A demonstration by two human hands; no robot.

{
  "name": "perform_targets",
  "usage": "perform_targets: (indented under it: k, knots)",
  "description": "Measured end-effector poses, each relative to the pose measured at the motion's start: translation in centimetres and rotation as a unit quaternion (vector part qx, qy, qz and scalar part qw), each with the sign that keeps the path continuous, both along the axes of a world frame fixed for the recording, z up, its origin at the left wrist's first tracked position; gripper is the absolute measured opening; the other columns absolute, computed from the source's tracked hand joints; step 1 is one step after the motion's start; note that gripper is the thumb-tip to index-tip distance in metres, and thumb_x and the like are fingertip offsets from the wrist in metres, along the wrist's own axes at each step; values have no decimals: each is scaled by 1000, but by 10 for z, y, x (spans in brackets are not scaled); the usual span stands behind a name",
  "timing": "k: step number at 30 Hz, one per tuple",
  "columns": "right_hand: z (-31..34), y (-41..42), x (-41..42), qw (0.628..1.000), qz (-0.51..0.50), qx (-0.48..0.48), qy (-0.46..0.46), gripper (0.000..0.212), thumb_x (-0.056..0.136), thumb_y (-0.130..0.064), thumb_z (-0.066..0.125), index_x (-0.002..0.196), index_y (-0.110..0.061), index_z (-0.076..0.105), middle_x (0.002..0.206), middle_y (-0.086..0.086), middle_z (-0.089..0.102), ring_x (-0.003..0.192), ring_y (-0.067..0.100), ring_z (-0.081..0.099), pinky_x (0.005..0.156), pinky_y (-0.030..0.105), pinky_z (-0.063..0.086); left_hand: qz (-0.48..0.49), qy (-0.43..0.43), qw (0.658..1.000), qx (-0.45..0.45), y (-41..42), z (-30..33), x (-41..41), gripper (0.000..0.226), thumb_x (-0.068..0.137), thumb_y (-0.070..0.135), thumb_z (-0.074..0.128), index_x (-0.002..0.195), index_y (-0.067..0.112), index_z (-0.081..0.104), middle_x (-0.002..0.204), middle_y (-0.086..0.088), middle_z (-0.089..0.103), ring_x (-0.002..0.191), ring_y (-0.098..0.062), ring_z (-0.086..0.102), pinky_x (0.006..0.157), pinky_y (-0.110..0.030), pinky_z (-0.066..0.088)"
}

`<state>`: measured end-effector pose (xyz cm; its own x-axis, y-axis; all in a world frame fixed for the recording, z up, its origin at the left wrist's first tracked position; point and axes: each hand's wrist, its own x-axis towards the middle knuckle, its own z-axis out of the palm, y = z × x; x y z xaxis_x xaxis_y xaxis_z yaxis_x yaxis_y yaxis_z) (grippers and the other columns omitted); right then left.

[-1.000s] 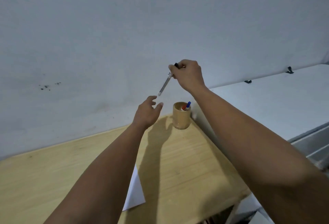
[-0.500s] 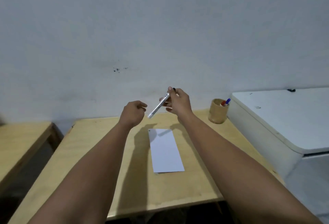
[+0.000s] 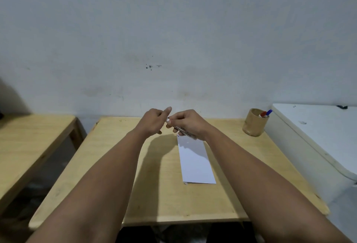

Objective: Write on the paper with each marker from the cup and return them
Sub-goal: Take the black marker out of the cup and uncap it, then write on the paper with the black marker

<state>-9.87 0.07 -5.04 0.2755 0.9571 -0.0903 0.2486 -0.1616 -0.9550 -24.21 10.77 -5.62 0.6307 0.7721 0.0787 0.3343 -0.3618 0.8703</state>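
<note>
1. right hand [image 3: 190, 124]: arm stretched forward over the table [image 3: 108, 157], fingers curled closed around a marker [image 3: 180, 129], which slants down toward the wrist.
2. left hand [image 3: 152, 122]: fingers pinch the marker's upper end, touching the right hand.
3. paper [image 3: 195, 161]: lies flat just below both hands.
4. cup [image 3: 254, 123]: well right of the right hand, holding a red and a blue marker.
</note>
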Motion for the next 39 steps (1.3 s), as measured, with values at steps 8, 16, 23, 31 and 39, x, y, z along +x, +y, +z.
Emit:
perform_targets:
  k: [8, 16, 23, 31, 39]
  knots:
    - [-29, -12, 54, 989, -63, 20, -135, 9, 99, -14, 75, 104, -8, 79, 88, 13, 77, 62, 9, 62, 60, 27, 48, 108, 94, 977, 160, 42, -8, -10, 65, 109, 47, 28, 57, 9, 42, 54, -8, 51, 60, -35, 66, 53, -33, 35]
    - [-42, -12, 83, 935, -214, 72, 273, 19, 107, -4, 54, 108, -9, 72, 93, 18, 71, 63, 24, 67, 56, 28, 58, 18, 384, 855, 348, 36, -87, 18, 52, 105, 52, 28, 111, 15, 65, 112, -8, 71, 103, -33, 68, 83, -38, 46]
    - [-54, -16, 91, 875, -207, 107, 425, 39, 101, 9, 48, 122, -13, 74, 98, 9, 79, 73, 19, 74, 58, 25, 56, 26, 379, 839, 389, 37, -106, 17, 46, 101, 55, 34, 111, 16, 58, 104, -7, 70, 94, -32, 68, 70, -36, 40]
    - [-50, -14, 76, 921, -266, 78, 273, 31, 105, -39, 60, 115, -17, 80, 78, 1, 76, 58, 13, 61, 54, 25, 43, 60, 222, 896, 379, 11, -77, 4, 61, 92, 61, 33, 128, 17, 55, 116, -10, 59, 104, -36, 58, 80, -45, 49]
    - [-72, 6, 35, 956, -259, 89, 110, 20, 98, -29, 66, 87, -19, 80, 73, 2, 73, 57, 18, 61, 51, 27, 45, -153, 243, 905, 315, -69, -102, -9, 76, 93, 72, 38, 153, 25, 43, 168, 2, 28, 155, -20, 24, 120, -43, 27]
